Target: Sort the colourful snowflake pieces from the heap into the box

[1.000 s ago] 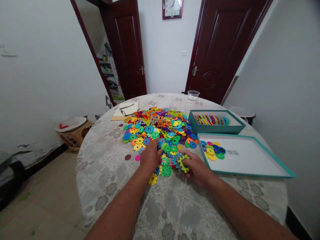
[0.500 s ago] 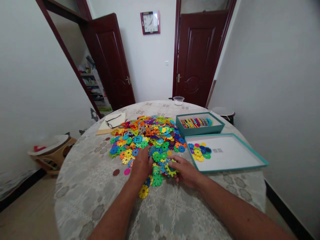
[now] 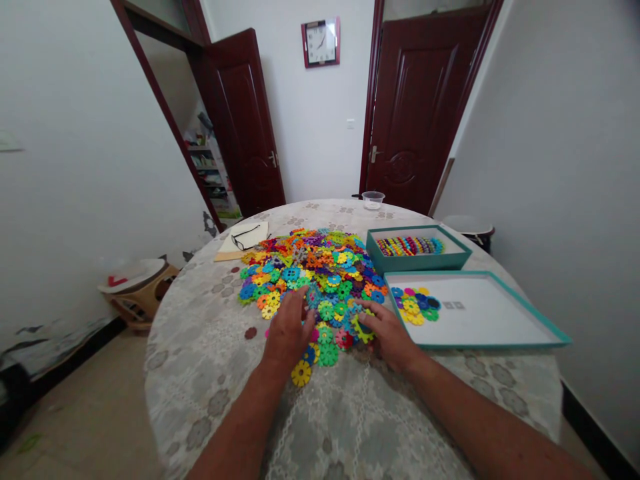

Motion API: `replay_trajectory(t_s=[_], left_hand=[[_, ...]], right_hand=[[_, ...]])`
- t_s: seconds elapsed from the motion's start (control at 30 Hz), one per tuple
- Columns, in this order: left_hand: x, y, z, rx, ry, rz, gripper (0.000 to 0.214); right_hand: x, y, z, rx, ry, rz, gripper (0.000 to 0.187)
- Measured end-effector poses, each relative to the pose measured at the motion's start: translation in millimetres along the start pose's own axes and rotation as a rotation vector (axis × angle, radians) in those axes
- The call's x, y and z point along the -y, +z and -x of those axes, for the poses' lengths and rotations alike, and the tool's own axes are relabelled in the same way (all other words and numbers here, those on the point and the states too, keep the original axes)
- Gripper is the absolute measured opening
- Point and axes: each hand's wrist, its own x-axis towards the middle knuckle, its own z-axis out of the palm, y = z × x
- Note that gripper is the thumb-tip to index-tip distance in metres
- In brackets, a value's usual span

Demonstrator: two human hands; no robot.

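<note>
A heap of colourful plastic notched discs [image 3: 320, 257] lies on the round table. My left hand [image 3: 287, 330] is at the near left side of the heap, fingers curled, with a blue notched disc [image 3: 313, 297] between thumb and fingertips. To its right, my right hand [image 3: 393, 335] grips a yellow-green gear-shaped piece [image 3: 364, 328], with blue pieces against it. Below and between the hands lie a green disc [image 3: 328, 354] and a yellow disc [image 3: 301, 373]. My right palm and some fingertips are hidden.
A teal-rimmed lid [image 3: 495, 313] on the right holds several discs at its left end. Behind it stands a teal box [image 3: 425, 264] with rows of beads. Eyeglasses [image 3: 240, 241] rest on papers at back left. A clear plastic bowl [image 3: 373, 201] sits at the far edge.
The camera view has swung left, so everything sits farther right. My left hand has lifted slightly from the heap, a blue disc now showing at its fingertips. My right hand keeps the yellow-green piece.
</note>
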Motion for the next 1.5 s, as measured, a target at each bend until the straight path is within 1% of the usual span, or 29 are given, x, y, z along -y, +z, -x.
replay_trajectory(t_s=[0.1, 0.13, 0.2, 0.27, 0.4, 0.57, 0.63, 0.67, 0.73, 0.8, 0.9, 0.93, 1.0, 1.03, 1.13, 1.2, 1.3, 1.4, 1.5], left_hand=[[-3, 6.7, 5, 0.134, -0.188, 0.346, 0.046], [-4, 9.6, 7, 0.182, -0.221, 0.434, 0.047], [-8, 14.6, 10, 0.260, -0.223, 0.539, 0.049], [-12, 17.6, 12, 0.310, -0.190, 0.578, 0.050], [-19, 18.1, 14, 0.363, -0.121, 0.580, 0.049], [-21, 17.1, 15, 0.402, -0.123, 0.661, 0.048], [-20, 16.4, 16, 0.405, -0.092, 0.643, 0.048], [-20, 15.9, 16, 0.404, -0.073, 0.611, 0.049], [-18, 14.5, 16, 0.387, -0.039, 0.516, 0.051], [-13, 13.3, 16, 0.343, -0.002, 0.410, 0.049], [-3, 12.8, 14, 0.234, 0.073, 0.277, 0.034], [0, 13.2, 13, 0.198, 0.093, 0.243, 0.029], [6, 14.1, 12, 0.143, 0.124, 0.186, 0.022], [8, 14.7, 12, 0.123, 0.135, 0.163, 0.020], [10, 15.8, 11, 0.101, 0.158, 0.114, 0.018], [12, 16.3, 11, 0.093, 0.165, 0.090, 0.018], [14, 16.9, 12, 0.082, 0.172, 0.070, 0.019], [16, 17.1, 11, 0.099, 0.172, 0.065, 0.019], [18, 15.8, 11, 0.119, 0.169, 0.062, 0.019]], right_hand=[[0, 0, -2, 0.039, -0.002, -0.146, 0.053], [0, 0, -2, 0.046, -0.006, -0.199, 0.053], [3, 1, 0, 0.056, -0.009, -0.288, 0.052], [4, 2, 1, 0.077, 0.009, -0.307, 0.051], [2, 5, 3, 0.112, 0.035, -0.216, 0.054], [-2, 8, 3, 0.160, 0.034, -0.224, 0.056], [1, 6, 3, 0.143, 0.042, -0.188, 0.056], [5, 4, 2, 0.108, 0.045, -0.167, 0.055], [17, -6, -2, 0.007, 0.035, -0.128, 0.054], [35, -24, -13, -0.107, -0.019, -0.078, 0.055], [69, -64, -44, -0.280, -0.158, 0.072, 0.057], [80, -80, -58, -0.367, -0.199, 0.129, 0.056], [97, -109, -86, -0.557, -0.196, 0.233, 0.051], [103, -123, -100, -0.617, -0.187, 0.241, 0.051], [110, -152, -131, -0.702, -0.146, 0.211, 0.054], [108, -162, -143, -0.725, -0.116, 0.165, 0.061], [105, -168, -149, -0.724, -0.095, 0.090, 0.068], [103, -167, -146, -0.704, -0.120, 0.037, 0.067], [101, -160, -133, -0.676, -0.173, 0.006, 0.061]])
